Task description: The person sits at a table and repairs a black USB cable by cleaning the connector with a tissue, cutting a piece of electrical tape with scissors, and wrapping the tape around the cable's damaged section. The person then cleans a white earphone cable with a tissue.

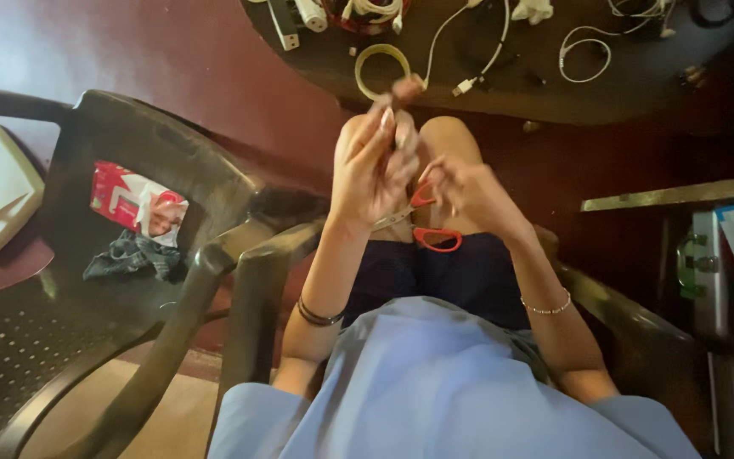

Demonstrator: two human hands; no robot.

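Our left hand (373,166) is raised over our knees, fingers curled and pinching a small object we cannot make out. Our right hand (467,191) sits just beside it, gripping red-handled scissors (428,223) that rest across our lap, blades angled toward the left hand. Beyond our knees, a roll of tape (381,68) and white cables (486,51) lie on the dark table (639,85). To our left, a red packet (133,204) and crumpled cloth (133,255) rest on a chair (61,340).

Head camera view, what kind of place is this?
Probably a room in a home, used as an informal work spot: dark plastic chairs, a dark table strewn with white cables, and a reddish floor.
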